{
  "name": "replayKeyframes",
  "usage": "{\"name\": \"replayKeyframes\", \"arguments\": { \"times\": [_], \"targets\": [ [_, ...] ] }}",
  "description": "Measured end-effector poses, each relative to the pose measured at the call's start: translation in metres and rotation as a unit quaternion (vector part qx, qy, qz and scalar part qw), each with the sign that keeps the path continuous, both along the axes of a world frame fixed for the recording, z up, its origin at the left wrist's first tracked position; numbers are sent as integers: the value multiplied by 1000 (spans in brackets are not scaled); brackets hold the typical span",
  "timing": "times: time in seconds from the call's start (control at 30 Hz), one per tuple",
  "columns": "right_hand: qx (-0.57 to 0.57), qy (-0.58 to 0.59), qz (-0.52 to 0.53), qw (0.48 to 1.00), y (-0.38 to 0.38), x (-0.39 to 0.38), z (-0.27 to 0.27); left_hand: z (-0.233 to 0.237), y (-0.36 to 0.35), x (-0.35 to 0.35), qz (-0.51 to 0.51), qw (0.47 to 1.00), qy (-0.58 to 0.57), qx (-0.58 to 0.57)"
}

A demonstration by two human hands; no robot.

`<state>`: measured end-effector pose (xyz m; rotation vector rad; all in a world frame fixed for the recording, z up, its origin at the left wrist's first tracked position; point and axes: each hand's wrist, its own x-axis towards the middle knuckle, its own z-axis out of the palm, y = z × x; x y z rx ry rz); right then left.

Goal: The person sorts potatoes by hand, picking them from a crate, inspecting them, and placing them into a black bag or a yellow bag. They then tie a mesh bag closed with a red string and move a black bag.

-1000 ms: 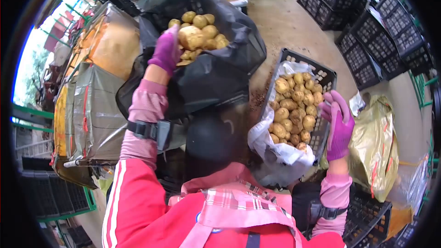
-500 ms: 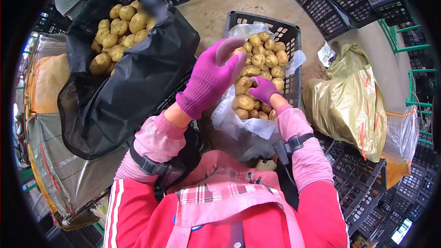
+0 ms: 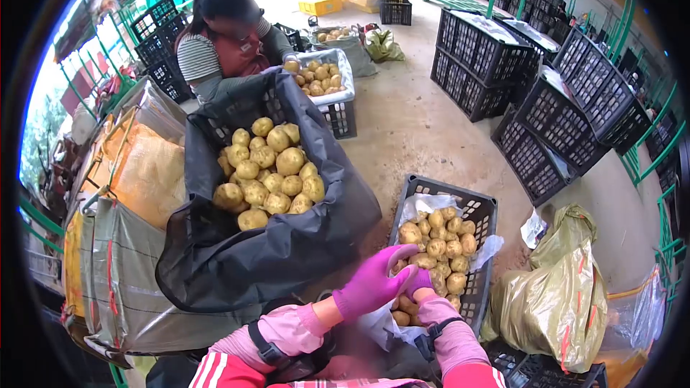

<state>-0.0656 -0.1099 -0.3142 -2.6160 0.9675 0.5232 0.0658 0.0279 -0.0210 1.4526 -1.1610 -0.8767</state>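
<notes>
My left hand [image 3: 374, 286], in a magenta glove with paler fingers, is over the left side of the low black crate [image 3: 483, 294]. Its thumb and fingers are apart, with nothing visible between them. Just beyond it, my right hand [image 3: 420, 283], also gloved, reaches down to the potatoes [image 3: 436, 247] in that crate; its fingertips are hidden. White plastic film [image 3: 491, 250] lines the crate. To the left, larger potatoes [image 3: 290, 162] fill a raised crate draped in black cloth [image 3: 244, 273].
A co-worker [image 3: 226, 43] leans beyond the draped crate, near a white-lined crate of potatoes [image 3: 345, 93]. Stacked black crates [image 3: 474, 65] stand at the back right. A gold-coloured sack [image 3: 550, 302] lies at right, wrapped bundles [image 3: 133, 273] at left.
The view has tilted up, bringing the co-worker and the far floor into sight. My left hand has come down and closer to my right hand, partly covering it.
</notes>
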Motion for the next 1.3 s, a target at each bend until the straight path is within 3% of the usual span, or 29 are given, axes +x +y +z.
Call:
{"name": "replayKeyframes", "arguments": {
  "times": [0.07,0.13,0.17,0.23,0.27,0.3,0.33,0.37,0.4,0.5,0.53,0.57,0.6,0.63,0.73,0.77,0.8,0.87,0.93,0.97,1.0,1.03,1.07,1.1,1.17,1.3],
  "targets": [
    [7,104,77,992,-14,-21,31,-5,2,1,15,1000,2,3],
    [173,137,-27,975,-33,-32,73,-1,3,1,17,999,16,27],
    [143,70,-23,987,-35,-41,105,11,6,2,11,999,5,45],
    [219,-50,-54,973,-54,-63,138,1,6,1,13,999,-38,18],
    [281,-92,-100,950,-44,-61,195,-2,6,-2,27,997,-70,-4],
    [382,-168,-195,887,-28,-62,235,-3,4,-3,27,997,-77,9],
    [419,-245,-225,845,-15,-63,261,-4,0,-5,6,1000,0,16],
    [393,-355,-170,831,4,-62,291,-5,-6,-8,-16,997,76,24],
    [468,-432,-250,729,27,-60,306,-9,-10,-11,-37,987,152,33],
    [338,-418,-278,796,56,-50,339,-46,-18,-14,-46,967,-86,-235],
    [304,-395,-274,822,62,-49,341,-49,-17,-16,-59,972,-35,-223],
    [190,-453,-238,838,57,-48,309,-19,-10,-20,-74,977,168,-113],
    [-24,-504,-152,850,59,-44,307,15,0,-25,-52,939,338,-26],
    [-82,-494,-104,860,62,-46,312,34,0,-30,-11,900,436,25],
    [-206,-486,72,846,76,-41,334,-55,-24,0,-123,935,326,-61],
    [-237,-482,129,834,84,-38,335,-59,-18,1,-147,958,229,-93],
    [-158,-466,140,859,93,-33,332,-62,-17,-2,-160,965,183,-100],
    [-179,-443,174,861,86,-30,333,-68,-19,-6,-170,971,141,-94],
    [-197,-467,118,854,64,-33,326,-55,-22,-14,-176,969,152,-81],
    [-112,-549,58,826,47,-34,317,-23,-20,-19,-181,965,172,-83],
    [47,-597,-47,799,37,-39,314,7,-14,-26,-183,956,215,-77],
    [80,-559,-109,818,18,-51,302,28,-7,-31,-183,941,277,-61],
    [115,-521,-167,829,8,-55,303,30,-8,-28,-201,909,366,-9],
    [192,-546,-172,797,5,-57,301,32,-9,-25,-205,867,451,46],
    [348,-575,-178,718,15,-63,307,2,-20,-10,-304,714,627,72],
    [313,-494,-118,802,35,-56,341,-10,-23,-3,-231,749,593,185]
  ]
}}
